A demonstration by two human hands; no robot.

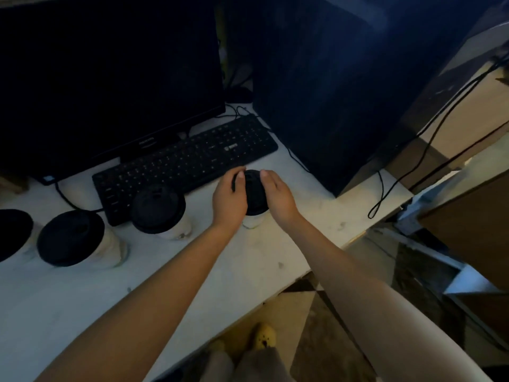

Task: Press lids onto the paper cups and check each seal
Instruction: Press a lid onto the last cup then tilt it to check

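1. The left hand (230,201) and right hand (278,195) are close together, one on each side of a black lid (254,193).
2. Both hands clamp that lid: fingers curl round its rim, and each thumb tip lies on the lid's far top edge.
3. The lid sits on a white paper cup (252,220). Only the cup's lower part shows, below and between the wrists.
4. The cup stands upright on a white desk (82,299), just in front of the right end of a black keyboard (187,161).
5. Both bare forearms reach in from the bottom of the view.
6. To the left, a second cup (176,228) with a black lid stands touching or just beside the keyboard's front edge.
7. Further left stands a third cup (113,249), also lidded, and a fourth lid (13,232) is cut by the frame edge.
8. Behind the keyboard is a dark monitor (110,78) with its screen off.
9. To the right of the keyboard stands a tall dark tower (330,92).
10. A black cable (429,142) hangs in a loop past the desk's right end.
11. Below the desk edge, a yellow shoe (264,336) shows on the floor.
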